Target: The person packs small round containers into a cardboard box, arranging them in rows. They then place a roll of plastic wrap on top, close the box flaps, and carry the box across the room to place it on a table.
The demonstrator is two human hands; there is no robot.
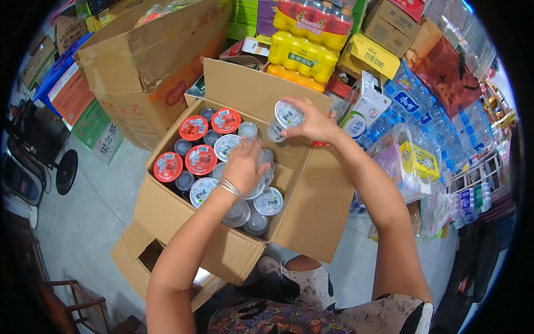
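An open cardboard box (pixel 317 200) stands before me, holding several clear plastic cups with printed white lids and dark cups with red lids (pixel 201 159). My right hand (pixel 311 121) grips a clear cup with a white printed lid (pixel 288 115) above the box's upper right corner; a second clear cup shape shows just below it. My left hand (pixel 246 165), with bangles on its wrist, is over the cups in the middle, beside a white-lidded cup (pixel 227 147). Its fingers are blurred and partly hide what lies under them, so its hold cannot be told.
A tall cardboard carton (pixel 162 46) stands at upper left. Behind the box are stacked packs of yellow bottles (pixel 302 56). To the right are a milk carton (pixel 365 106), wrapped water bottles (pixel 409 100) and a plastic bag (pixel 402 163). Another open carton (pixel 133 250) lies at lower left.
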